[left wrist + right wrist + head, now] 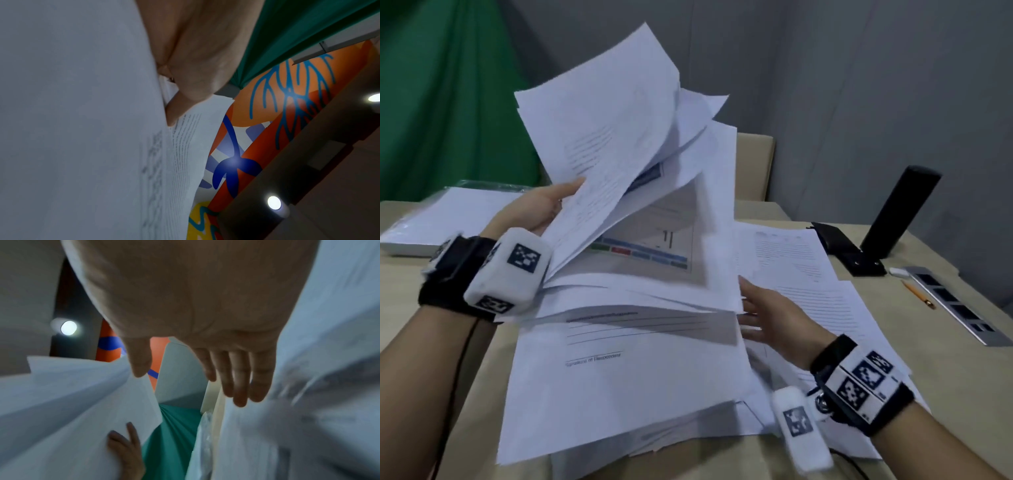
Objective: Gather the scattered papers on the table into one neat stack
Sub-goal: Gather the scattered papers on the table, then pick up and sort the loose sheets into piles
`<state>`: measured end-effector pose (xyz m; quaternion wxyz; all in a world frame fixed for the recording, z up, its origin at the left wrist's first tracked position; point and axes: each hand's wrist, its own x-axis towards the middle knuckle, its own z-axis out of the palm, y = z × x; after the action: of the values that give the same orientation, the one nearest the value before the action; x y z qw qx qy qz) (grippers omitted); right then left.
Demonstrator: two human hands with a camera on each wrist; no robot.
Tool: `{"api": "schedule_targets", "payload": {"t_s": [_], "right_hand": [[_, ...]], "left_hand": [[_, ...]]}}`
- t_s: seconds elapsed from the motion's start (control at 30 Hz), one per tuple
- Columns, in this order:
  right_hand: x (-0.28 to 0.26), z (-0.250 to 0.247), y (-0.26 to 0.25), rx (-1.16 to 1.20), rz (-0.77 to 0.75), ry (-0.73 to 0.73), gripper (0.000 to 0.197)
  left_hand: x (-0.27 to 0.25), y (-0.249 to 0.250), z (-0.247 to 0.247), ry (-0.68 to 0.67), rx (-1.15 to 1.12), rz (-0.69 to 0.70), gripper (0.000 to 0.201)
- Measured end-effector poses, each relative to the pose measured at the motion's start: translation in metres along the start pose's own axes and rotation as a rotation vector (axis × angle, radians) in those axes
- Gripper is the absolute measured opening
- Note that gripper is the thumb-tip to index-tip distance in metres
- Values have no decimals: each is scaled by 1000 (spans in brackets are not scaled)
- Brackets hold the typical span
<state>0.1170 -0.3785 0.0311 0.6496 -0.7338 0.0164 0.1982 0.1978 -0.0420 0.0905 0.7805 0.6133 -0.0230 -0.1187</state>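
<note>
A loose bundle of white printed sheets (616,123) is lifted and fanned up over the table, held at its left edge by my left hand (551,205), thumb on top; the left wrist view shows the thumb (180,105) pinching the sheets' (82,129) edge. Beneath lies a thick pile of papers (626,370). My right hand (767,315), fingers straight, reaches in at the pile's right edge, with more sheets (808,274) spread under it. In the right wrist view its fingers (240,382) are straight among blurred papers (72,402), and the left hand's fingers (123,444) show behind the lifted bundle.
A wrapped ream of paper (445,219) lies at the back left of the beige table (431,342). A black stand (893,219), a white eraser (899,272), a pencil (917,294) and a silver strip (959,305) sit at the right. A green curtain (441,96) hangs behind.
</note>
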Motion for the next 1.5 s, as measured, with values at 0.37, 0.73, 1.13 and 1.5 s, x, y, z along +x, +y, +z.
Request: {"api": "schedule_targets", "payload": {"t_s": [0.37,0.73,1.13,1.5], "right_hand": [[-11,13,-24,609,-112,-296,58],[-12,4,-12,431,-206,-358,43],[-4,2,-11,495,-170,-436,51],[6,-5,-15,129,-194,-122,37]], "left_hand": [[13,-46,39,79,11,63,25],[14,-50,23,95,-187,-59,40],[21,-67,11,17,-303,-59,73],[7,-64,15,119,-163,-83,34]]}}
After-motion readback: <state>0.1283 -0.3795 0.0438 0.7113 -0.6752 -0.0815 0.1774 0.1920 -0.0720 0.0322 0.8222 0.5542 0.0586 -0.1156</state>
